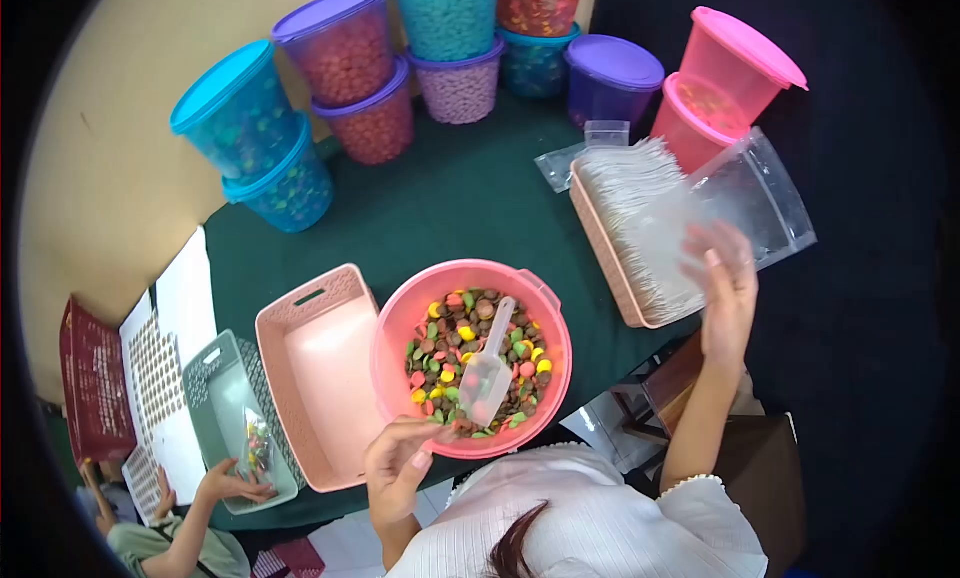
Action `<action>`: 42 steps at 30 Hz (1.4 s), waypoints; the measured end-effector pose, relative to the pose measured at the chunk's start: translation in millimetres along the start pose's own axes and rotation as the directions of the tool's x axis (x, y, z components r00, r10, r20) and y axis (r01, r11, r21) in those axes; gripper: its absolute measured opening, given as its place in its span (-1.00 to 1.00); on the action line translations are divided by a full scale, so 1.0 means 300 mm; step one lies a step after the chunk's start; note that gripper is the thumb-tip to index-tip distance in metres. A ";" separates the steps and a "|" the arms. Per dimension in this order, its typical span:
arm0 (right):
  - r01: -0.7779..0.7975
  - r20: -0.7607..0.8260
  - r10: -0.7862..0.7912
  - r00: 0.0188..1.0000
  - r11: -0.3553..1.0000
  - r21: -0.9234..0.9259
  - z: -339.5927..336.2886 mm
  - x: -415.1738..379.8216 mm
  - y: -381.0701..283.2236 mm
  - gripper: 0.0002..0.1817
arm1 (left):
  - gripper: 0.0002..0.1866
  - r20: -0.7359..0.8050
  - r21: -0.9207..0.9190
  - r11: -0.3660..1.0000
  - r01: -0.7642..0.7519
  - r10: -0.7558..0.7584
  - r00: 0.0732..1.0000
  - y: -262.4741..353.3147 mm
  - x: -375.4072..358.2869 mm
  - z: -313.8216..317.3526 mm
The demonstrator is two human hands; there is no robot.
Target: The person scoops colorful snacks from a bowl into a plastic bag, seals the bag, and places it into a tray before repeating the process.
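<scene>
My left hand [397,466] is at the near-left rim of a pink tub [385,318], palm up with loosely bent fingers and nothing in it. Chocolate-coloured, green, yellow and coral candy drops [430,353] fill the tub's bottom. A clear plastic scoop [487,386] lies on them, its handle pointing away from me. Over the near right side of a pink basket [603,243] is my right hand [727,293], its fingers smeared by motion. White-looking plastic bags [630,193] stand packed in that basket. Clear zip bags [780,203] lie spread at its right edge, beside my fingers.
An open pink basket [325,378] stands left of the tub. Farther left, another person's hand [240,483] reaches into a green basket [212,378] with a filled bag [258,443]. Lidded tubs of candy [345,58] are stacked along the back; stacked pink tubs [740,58] stand back right.
</scene>
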State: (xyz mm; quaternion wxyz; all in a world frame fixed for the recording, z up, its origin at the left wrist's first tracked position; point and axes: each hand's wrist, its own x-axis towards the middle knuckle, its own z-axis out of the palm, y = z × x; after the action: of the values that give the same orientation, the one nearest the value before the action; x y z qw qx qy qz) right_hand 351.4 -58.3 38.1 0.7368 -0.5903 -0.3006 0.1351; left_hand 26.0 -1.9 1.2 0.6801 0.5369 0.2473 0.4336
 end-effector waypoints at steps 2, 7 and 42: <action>0.088 -0.041 -0.101 0.994 0.967 -0.239 -0.095 0.077 -0.014 -0.66 | -0.68 -0.071 0.039 0.998 -0.044 0.046 0.996 0.010 0.011 0.004; 0.070 -0.022 -0.082 0.996 0.941 -0.330 -0.232 0.194 0.001 -0.70 | -0.72 -0.054 0.047 0.986 -0.162 0.164 0.985 0.007 0.036 0.062; 0.280 0.879 0.322 0.351 0.860 -0.426 -0.370 0.621 0.438 -0.92 | -0.50 -0.737 0.080 0.935 0.346 -0.178 0.652 -0.706 0.547 0.618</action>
State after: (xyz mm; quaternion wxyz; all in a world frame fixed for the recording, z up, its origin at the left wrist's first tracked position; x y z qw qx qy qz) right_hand 584.6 -7.7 -47.6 0.2446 -0.5811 -0.6813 0.3719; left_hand 325.7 32.7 -121.8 0.5222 0.3519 0.6138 0.4761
